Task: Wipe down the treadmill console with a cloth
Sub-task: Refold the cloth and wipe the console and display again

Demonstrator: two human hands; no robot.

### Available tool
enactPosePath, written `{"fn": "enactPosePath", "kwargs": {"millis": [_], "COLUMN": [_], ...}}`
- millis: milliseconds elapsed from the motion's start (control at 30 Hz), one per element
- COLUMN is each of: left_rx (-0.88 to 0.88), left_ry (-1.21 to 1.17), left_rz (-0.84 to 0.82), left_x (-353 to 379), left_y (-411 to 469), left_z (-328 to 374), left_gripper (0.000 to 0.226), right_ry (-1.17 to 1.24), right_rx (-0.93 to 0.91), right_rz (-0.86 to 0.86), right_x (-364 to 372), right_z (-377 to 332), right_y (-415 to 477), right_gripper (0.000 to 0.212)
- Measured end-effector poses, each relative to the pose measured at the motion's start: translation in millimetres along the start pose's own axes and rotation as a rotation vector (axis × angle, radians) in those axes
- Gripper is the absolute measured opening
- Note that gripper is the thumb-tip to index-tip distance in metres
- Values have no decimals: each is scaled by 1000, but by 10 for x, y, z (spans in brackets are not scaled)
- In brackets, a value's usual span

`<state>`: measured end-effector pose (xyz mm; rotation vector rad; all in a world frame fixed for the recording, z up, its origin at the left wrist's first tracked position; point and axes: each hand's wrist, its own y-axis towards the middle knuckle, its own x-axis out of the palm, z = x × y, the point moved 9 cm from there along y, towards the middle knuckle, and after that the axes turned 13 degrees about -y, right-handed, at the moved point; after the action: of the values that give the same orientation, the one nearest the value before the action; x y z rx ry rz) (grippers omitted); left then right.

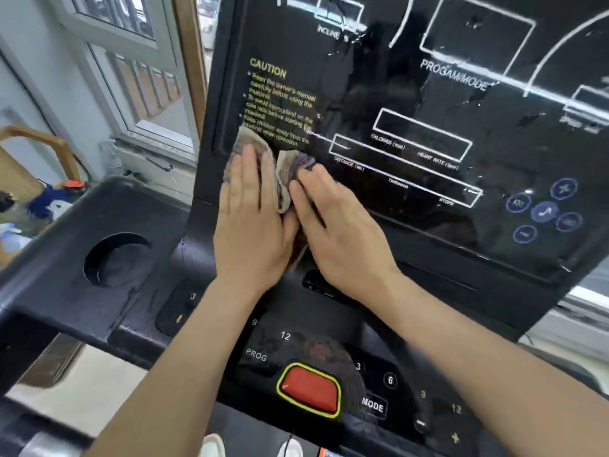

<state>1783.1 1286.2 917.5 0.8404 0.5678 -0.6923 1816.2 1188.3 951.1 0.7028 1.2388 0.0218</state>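
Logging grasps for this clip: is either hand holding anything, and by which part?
Nothing is gripped: left hand and right hand press the cloth flat against the console.

Two bare arms rise from the bottom edge and converge at mid-frame, the left forearm point(184, 351) from lower left and the right forearm point(478, 351) from lower right. The left hand point(250, 219) lies palm down, fingers straight and together, pointing up. The right hand point(339, 232) sits just beside it, also flat, with fingers straight and angled toward upper left.
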Motion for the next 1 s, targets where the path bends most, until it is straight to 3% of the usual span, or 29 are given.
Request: {"fn": "enactPosePath", "kwargs": {"millis": [67, 133, 333, 467, 633, 700, 800, 933, 1000], "left_rx": [2, 18, 57, 100, 110, 89, 78, 77, 67], "left_ry": [-34, -41, -68, -27, 67, 80, 113, 39, 41], "left_rz": [39, 98, 233, 257, 101, 33, 56, 186, 227], "left_x": [-13, -50, -438, -477, 58, 176, 111, -226, -279], "left_y": [55, 181, 1321, 1508, 385, 197, 310, 1046, 1250], "left_z": [93, 191, 897, 1042, 776, 735, 786, 1103, 1252], "left_gripper": [68, 68, 72, 70, 71, 76, 76, 76, 75], "right_ry": [-247, -417, -697, -522, -353, -353, -424, -546, -480], "right_rx": [-193, -261, -121, -36, -166, -195, -185, 30, 97], "right_rz": [6, 49, 448, 522, 195, 168, 269, 526, 582], "right_x": [-35, -177, -1069, -1178, -558, -527, -681, -1201, -1292], "right_z": [6, 156, 1000, 1042, 664, 601, 680, 1267, 1410], "right_y": [-33, 82, 1038, 1106, 50, -198, -82, 477, 534], "right_gripper": [47, 51, 35, 33, 48, 49, 43, 30, 30]}}
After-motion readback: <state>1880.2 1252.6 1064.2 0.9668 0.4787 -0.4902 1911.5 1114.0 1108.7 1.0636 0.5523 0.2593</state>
